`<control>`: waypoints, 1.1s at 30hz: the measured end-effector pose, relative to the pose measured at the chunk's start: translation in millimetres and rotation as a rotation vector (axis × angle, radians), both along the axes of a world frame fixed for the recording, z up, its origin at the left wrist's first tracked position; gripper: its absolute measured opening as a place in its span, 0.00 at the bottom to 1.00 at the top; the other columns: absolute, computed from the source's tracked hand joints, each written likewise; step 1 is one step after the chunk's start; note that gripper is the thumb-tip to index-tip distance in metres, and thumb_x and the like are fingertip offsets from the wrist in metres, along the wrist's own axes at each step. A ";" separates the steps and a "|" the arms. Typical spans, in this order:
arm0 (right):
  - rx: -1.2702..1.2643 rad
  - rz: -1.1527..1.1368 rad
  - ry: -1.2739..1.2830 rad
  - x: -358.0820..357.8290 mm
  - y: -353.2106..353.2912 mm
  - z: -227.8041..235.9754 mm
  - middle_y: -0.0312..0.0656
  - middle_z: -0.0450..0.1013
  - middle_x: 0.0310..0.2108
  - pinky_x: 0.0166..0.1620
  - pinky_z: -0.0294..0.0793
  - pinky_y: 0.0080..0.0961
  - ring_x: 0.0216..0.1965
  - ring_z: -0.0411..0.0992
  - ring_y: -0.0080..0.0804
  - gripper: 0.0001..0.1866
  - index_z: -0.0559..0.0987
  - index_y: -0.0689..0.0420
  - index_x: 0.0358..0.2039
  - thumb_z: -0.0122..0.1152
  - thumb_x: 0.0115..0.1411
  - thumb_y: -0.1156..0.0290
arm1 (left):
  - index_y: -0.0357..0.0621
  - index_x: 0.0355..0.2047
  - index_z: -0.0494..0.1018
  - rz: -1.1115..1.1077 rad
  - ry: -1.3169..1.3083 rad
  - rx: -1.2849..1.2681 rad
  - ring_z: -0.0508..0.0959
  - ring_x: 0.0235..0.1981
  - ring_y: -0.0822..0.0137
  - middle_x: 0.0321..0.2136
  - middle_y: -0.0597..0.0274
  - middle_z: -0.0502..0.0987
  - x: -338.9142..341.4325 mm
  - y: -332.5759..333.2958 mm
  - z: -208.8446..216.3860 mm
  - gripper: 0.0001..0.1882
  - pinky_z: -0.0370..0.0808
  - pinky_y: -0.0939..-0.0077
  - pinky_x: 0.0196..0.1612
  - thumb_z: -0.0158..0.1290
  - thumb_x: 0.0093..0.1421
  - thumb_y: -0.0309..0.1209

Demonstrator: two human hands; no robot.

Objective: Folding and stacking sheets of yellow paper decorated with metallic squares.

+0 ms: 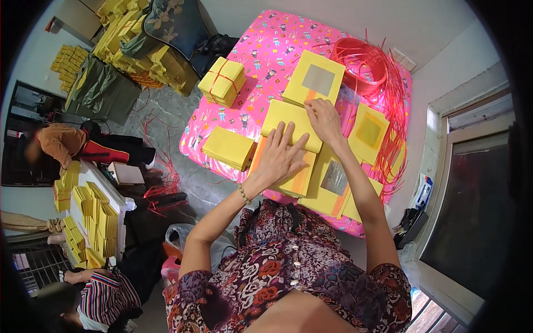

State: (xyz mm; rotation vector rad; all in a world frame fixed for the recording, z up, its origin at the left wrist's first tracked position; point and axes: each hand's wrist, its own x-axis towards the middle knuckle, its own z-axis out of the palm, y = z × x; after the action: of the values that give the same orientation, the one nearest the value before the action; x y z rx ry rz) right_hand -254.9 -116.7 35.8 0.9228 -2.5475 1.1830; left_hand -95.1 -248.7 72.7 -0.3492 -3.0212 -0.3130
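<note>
My left hand point(279, 158) lies flat with its fingers spread on a yellow paper sheet point(286, 117) that is folded over, its bend running under my fingertips. This sheet rests on a yellow stack with an orange strip point(306, 176). At the sheet's far right corner, my right hand point(323, 119) is closed, its fingertips pinched at the edge. Just beyond lies a yellow stack with a grey square panel point(318, 77). Another panelled yellow stack point(327, 191) is below my right forearm. Left of my left hand is a plain yellow pile point(227, 147).
The table has a pink patterned cover point(266, 41). A yellow bundle tied with red cord point(222, 81) sits at its left. A red basin point(361, 61) and tangled red strips point(391, 139) occupy the right. Two other people work at a white table point(119, 205) on the left.
</note>
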 end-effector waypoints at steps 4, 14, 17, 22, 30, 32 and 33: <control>0.046 0.166 -0.168 -1.4 -12.5 -0.6 0.49 0.74 0.36 0.46 0.71 0.41 0.41 0.72 0.48 0.12 0.78 0.61 0.42 0.51 0.63 0.70 | 0.56 0.67 0.56 0.012 -0.018 0.012 0.51 0.65 0.36 0.64 0.38 0.53 -2.2 0.3 0.0 0.38 0.52 0.43 0.64 0.47 0.61 0.57; 0.046 0.210 -0.207 -0.5 -21.2 0.5 0.50 0.73 0.37 0.45 0.71 0.40 0.42 0.73 0.49 0.12 0.77 0.62 0.44 0.49 0.63 0.73 | 0.57 0.68 0.54 0.030 -0.036 -0.030 0.51 0.65 0.36 0.65 0.38 0.52 -0.1 1.4 -2.7 0.38 0.50 0.43 0.64 0.45 0.62 0.58; 0.050 0.209 -0.187 1.4 -21.8 0.8 0.50 0.73 0.37 0.45 0.72 0.40 0.41 0.73 0.49 0.12 0.77 0.62 0.44 0.49 0.62 0.74 | 0.57 0.68 0.54 0.040 -0.042 -0.017 0.51 0.66 0.37 0.65 0.38 0.52 1.0 1.5 -4.7 0.38 0.50 0.43 0.65 0.45 0.62 0.58; 0.028 0.210 -0.187 -0.4 -22.1 -1.7 0.50 0.73 0.37 0.44 0.72 0.40 0.40 0.73 0.49 0.12 0.77 0.62 0.44 0.50 0.62 0.74 | 0.58 0.68 0.54 0.041 -0.029 0.014 0.50 0.66 0.37 0.65 0.37 0.52 -0.2 0.0 -7.4 0.37 0.49 0.43 0.65 0.45 0.62 0.57; 0.034 0.198 -0.207 1.8 -22.3 -0.6 0.49 0.73 0.38 0.44 0.72 0.40 0.41 0.73 0.48 0.11 0.76 0.61 0.44 0.50 0.62 0.73 | 0.58 0.67 0.55 0.038 -0.046 0.028 0.50 0.66 0.36 0.65 0.37 0.52 -0.9 -0.2 -7.7 0.36 0.49 0.43 0.65 0.45 0.63 0.57; 0.074 0.200 -0.200 2.6 -22.2 0.2 0.48 0.73 0.39 0.45 0.72 0.40 0.41 0.73 0.48 0.12 0.76 0.60 0.44 0.50 0.62 0.73 | 0.58 0.67 0.55 0.039 -0.048 0.029 0.50 0.66 0.36 0.65 0.37 0.52 -1.2 -0.5 -7.8 0.36 0.49 0.43 0.65 0.45 0.63 0.57; 0.075 0.200 -0.202 2.5 -22.1 -0.3 0.48 0.73 0.39 0.45 0.72 0.40 0.41 0.73 0.48 0.12 0.76 0.60 0.44 0.50 0.62 0.73 | 0.58 0.67 0.55 0.035 -0.052 0.034 0.49 0.66 0.36 0.65 0.37 0.52 -1.6 -0.5 -7.4 0.36 0.49 0.43 0.65 0.45 0.63 0.57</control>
State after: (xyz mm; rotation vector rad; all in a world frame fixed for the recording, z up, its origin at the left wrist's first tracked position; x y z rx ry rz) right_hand -252.3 -138.8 35.4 1.1538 -2.7254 1.3034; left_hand -96.6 -249.2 65.3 -0.2904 -3.0647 -0.3754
